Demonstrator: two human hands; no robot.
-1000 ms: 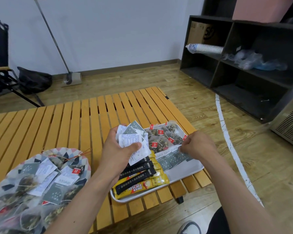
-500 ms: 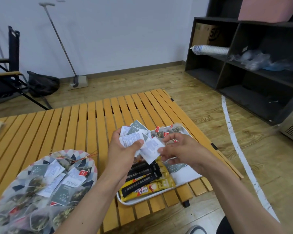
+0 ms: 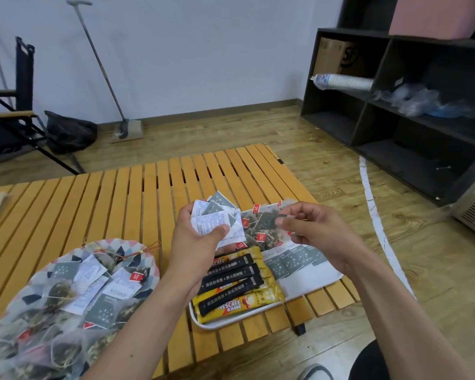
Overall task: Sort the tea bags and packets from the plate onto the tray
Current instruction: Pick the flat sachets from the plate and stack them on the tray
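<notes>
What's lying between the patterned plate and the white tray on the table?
Nothing loose: only bare slats of the table separate the plate from the tray, and the left forearm crosses above that gap. The head view shows it.

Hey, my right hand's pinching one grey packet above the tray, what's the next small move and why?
Probably lower the right hand and lay the grey packet beside the row of matching grey packets on the tray. That row lies just below the hand, and the left hand grips a fan of packets yet to be sorted.
</notes>
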